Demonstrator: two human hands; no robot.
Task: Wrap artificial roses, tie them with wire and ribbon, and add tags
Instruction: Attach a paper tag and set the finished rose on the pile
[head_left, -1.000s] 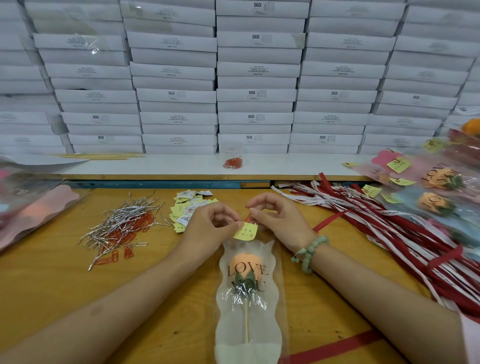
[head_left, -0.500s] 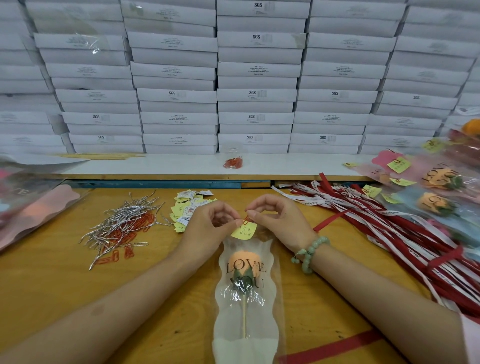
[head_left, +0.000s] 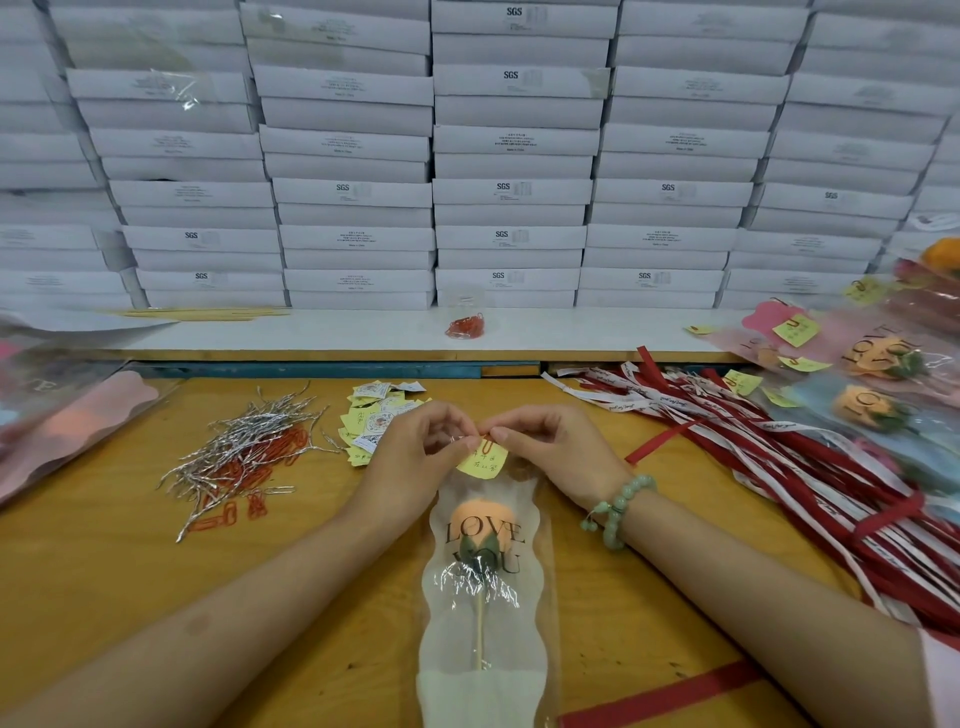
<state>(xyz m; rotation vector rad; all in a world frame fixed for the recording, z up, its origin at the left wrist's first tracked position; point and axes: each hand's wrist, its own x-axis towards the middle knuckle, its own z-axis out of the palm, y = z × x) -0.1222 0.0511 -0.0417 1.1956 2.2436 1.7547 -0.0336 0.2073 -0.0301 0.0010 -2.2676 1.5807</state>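
Both the left hand (head_left: 415, 457) and the right hand (head_left: 550, 447) pinch a yellow tag (head_left: 483, 460) and red clip onto the sleeve (head_left: 485, 597) top. The rose (head_left: 480, 519) lies at six o'clock, wire-tied; ribbons (head_left: 779, 441) wait at three o'clock.

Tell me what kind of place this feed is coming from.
Probably a small packing workshop: stacked white boxes fill the back, bulk wire ties and ribbons lie on the wooden table, and finished wrapped roses pile up at right.
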